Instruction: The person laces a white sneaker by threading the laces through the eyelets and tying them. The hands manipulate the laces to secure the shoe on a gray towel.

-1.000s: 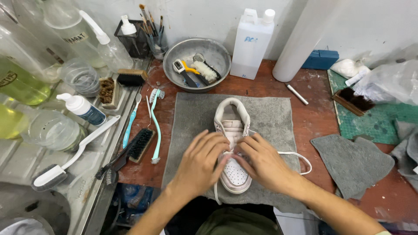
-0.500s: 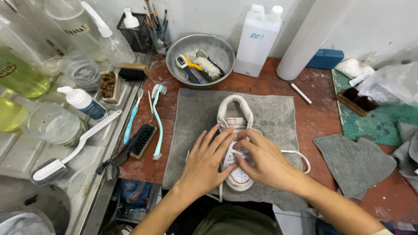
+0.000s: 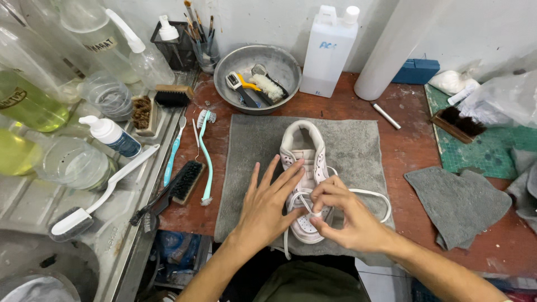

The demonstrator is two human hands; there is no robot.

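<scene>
Two hands work the white sneaker (image 3: 305,173) mid-mat: left hand (image 3: 268,210) splayed flat on it, right hand (image 3: 341,215) pinching the white lace (image 3: 366,196), lacing barely begun, upper eyelets empty.

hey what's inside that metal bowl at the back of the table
The metal bowl holds several brushes: one with a yellow handle, one with pale fluffy bristles, and a white-headed one beside a dark handle. Whatever lies beneath them on the bowl's bottom is covered.

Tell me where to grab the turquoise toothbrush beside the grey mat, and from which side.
Grip the turquoise toothbrush at mid-handle, coming from above. It lies flat on the table, head toward the metal bowl, with bare wood on both sides of the slim handle for fingers.
</scene>
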